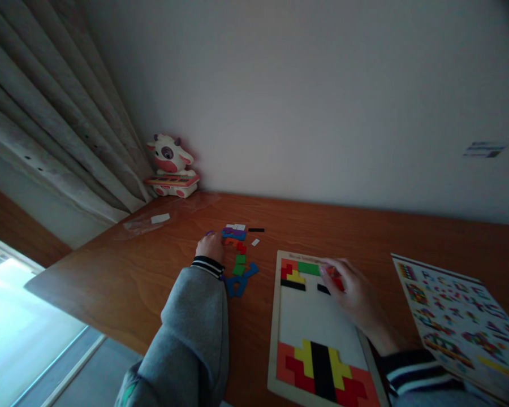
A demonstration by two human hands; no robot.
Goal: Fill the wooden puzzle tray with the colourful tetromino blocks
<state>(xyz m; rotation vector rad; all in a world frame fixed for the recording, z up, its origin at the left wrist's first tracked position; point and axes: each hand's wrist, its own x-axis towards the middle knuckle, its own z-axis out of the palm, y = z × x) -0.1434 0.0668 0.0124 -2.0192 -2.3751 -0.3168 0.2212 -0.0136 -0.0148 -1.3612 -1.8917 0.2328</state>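
My left hand [210, 247] is at the left side of a loose group of coloured puzzle pieces, its back toward me and its fingers mostly hidden. A bit of purple shows at its far edge. Close to it lie blue pieces [236, 286], green pieces [239, 265] and a red piece [241, 248]. Over the upper right of a framed puzzle board [299, 325], my right hand [353, 291] has thumb and fingers closed around a red puzzle piece [335, 278]. Red, orange, yellow, green and black pieces fill parts of the board's top and bottom; its middle is bare.
A printed pattern sheet [460, 322] lies right of the board. Toward the back left stand a toy cow [172, 167] and a clear plastic bag [142, 224]. A black strip [257, 230] lies behind the pieces. A curtain [63, 107] hangs at the left.
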